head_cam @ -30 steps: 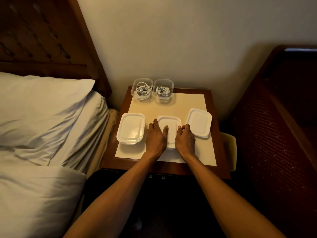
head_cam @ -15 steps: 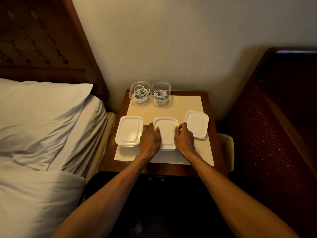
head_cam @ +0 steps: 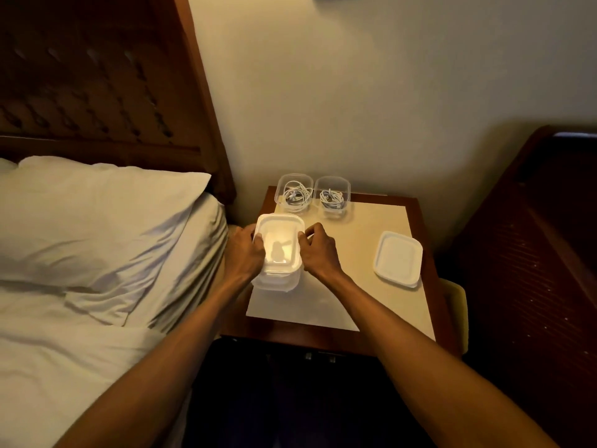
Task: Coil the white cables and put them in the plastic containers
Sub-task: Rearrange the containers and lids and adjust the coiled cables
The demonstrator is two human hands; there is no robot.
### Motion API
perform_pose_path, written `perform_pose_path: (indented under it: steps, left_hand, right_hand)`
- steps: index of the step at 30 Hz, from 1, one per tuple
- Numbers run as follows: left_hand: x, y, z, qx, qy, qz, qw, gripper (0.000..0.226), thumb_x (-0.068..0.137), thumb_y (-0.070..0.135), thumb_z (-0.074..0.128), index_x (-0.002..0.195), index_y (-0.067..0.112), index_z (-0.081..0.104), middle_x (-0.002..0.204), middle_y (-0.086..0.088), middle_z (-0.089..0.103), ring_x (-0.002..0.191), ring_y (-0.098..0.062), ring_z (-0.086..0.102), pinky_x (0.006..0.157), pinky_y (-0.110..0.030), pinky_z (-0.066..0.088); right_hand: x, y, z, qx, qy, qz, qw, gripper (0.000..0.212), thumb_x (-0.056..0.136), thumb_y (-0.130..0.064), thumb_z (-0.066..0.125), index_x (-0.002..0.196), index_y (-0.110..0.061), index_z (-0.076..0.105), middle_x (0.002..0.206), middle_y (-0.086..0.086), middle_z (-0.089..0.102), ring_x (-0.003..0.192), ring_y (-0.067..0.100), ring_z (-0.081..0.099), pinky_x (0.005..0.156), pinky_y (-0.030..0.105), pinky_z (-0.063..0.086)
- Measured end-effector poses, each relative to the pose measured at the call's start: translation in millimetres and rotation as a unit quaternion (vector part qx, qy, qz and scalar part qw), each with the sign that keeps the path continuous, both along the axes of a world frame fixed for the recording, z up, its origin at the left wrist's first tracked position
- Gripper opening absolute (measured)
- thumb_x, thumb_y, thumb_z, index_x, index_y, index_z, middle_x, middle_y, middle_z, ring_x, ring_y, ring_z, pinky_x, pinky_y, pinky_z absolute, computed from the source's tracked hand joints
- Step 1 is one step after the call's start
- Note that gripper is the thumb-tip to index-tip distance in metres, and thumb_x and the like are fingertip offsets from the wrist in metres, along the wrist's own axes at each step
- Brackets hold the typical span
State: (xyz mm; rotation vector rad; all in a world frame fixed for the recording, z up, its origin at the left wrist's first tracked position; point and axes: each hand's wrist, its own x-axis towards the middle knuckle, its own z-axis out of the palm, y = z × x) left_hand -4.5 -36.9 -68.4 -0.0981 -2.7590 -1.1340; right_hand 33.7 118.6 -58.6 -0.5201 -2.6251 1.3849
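Note:
Two clear plastic containers stand at the back of the nightstand: the left container and the right container, each with a coiled white cable inside. My left hand and my right hand grip the two sides of a white lidded container, held just above another white container at the nightstand's left side. A third white lidded container lies near the right edge.
The nightstand has a beige top with a wood border. A bed with a white pillow and dark headboard lies on the left. Dark wooden furniture stands to the right, the wall behind.
Both hands lifted the middle white container and carried it left, over the left white container. The camera view shifted down and left.

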Motion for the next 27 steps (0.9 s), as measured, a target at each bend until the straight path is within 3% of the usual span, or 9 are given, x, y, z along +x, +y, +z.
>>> perform_pose_path:
  steps: [4, 8, 13, 15, 18, 27]
  left_hand:
    - [1.8, -12.0, -6.0, -0.006, 0.002, -0.008, 1.0, 0.031, 0.089, 0.029, 0.043, 0.102, 0.013, 0.065, 0.099, -0.013, 0.067, 0.087, -0.03, 0.062, 0.078, -0.042, 0.054]
    - [7.0, -8.4, -8.8, 0.014, -0.022, -0.01, 1.0, 0.029, 0.097, 0.024, 0.048, 0.115, 0.011, 0.066, 0.11, -0.014, 0.069, 0.094, -0.03, 0.064, 0.082, -0.039, 0.053]
    - [10.0, -8.4, -12.2, 0.015, -0.042, -0.015, 0.999, 0.03, 0.099, 0.023, 0.05, 0.121, 0.01, 0.064, 0.115, -0.01, 0.069, 0.097, -0.026, 0.065, 0.08, -0.033, 0.051]
    - [9.0, -10.0, -13.2, 0.012, -0.05, -0.015, 0.999, 0.03, 0.098, 0.026, 0.051, 0.12, 0.011, 0.066, 0.114, -0.01, 0.07, 0.095, -0.025, 0.066, 0.079, -0.033, 0.054]
    - [9.1, -8.6, -12.7, 0.019, -0.073, -0.009, 0.997, 0.029, 0.097, 0.022, 0.049, 0.113, 0.007, 0.069, 0.109, -0.013, 0.071, 0.092, -0.028, 0.065, 0.073, -0.03, 0.047]
    - [5.3, -3.7, -10.9, 0.017, -0.09, -0.015, 0.996, 0.031, 0.097, 0.019, 0.047, 0.115, 0.009, 0.07, 0.112, -0.014, 0.071, 0.096, -0.031, 0.064, 0.077, -0.029, 0.045]
  right_hand:
    - [-5.9, -8.8, -10.3, 0.024, -0.054, 0.015, 0.998, 0.026, 0.099, -0.034, 0.049, 0.114, -0.013, 0.049, 0.115, 0.011, 0.064, 0.099, 0.029, 0.063, 0.087, 0.042, 0.054]
    - [-2.6, -7.2, -18.7, 0.042, -0.075, 0.014, 0.996, 0.03, 0.1, -0.036, 0.048, 0.119, -0.013, 0.049, 0.118, 0.01, 0.064, 0.1, 0.028, 0.064, 0.085, 0.039, 0.055]
    - [-1.4, -3.4, -20.6, 0.056, -0.06, 0.007, 0.997, 0.026, 0.099, -0.035, 0.049, 0.109, -0.012, 0.052, 0.109, 0.007, 0.063, 0.092, 0.024, 0.062, 0.082, 0.036, 0.054]
    - [0.6, -3.5, -21.3, 0.045, -0.055, -0.003, 0.997, 0.023, 0.098, -0.034, 0.05, 0.103, -0.011, 0.053, 0.107, 0.008, 0.058, 0.091, 0.022, 0.058, 0.081, 0.033, 0.051]
    - [4.2, -4.6, -20.7, 0.01, -0.068, -0.001, 0.998, 0.021, 0.098, -0.031, 0.049, 0.096, -0.01, 0.05, 0.096, 0.006, 0.058, 0.088, 0.024, 0.056, 0.075, 0.033, 0.048]
    - [11.2, -3.0, -16.6, -0.046, -0.063, -0.008, 0.997, 0.017, 0.095, -0.026, 0.052, 0.092, -0.009, 0.049, 0.09, 0.006, 0.058, 0.08, 0.021, 0.054, 0.065, 0.028, 0.041]
